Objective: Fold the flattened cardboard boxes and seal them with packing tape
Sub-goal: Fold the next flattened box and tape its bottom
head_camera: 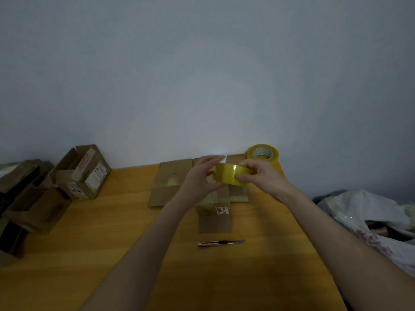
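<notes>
Head view. Item: packing tape roll [231,175], raised above the flattened cardboard boxes [170,182] at the far middle of the table [112,243].
- Handling (judged): light, stiff ring with slick, clingy film; best held through the core.
- Right hand [261,175]: grips the roll's right rim.
- Left hand [201,176]: curls round the roll's left edge; fingers blurred.
- Knife [221,242]: lies nearer.

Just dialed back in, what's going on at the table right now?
A person holds a yellow tape roll in the air with both hands: the right hand grips one side and the left hand, blurred, curls round the other. Below them a small cardboard box sits on the wooden table, with a flattened box beside it. A utility knife lies nearer the person, and a second tape roll is by the wall. Folded boxes are piled at the left.
</notes>
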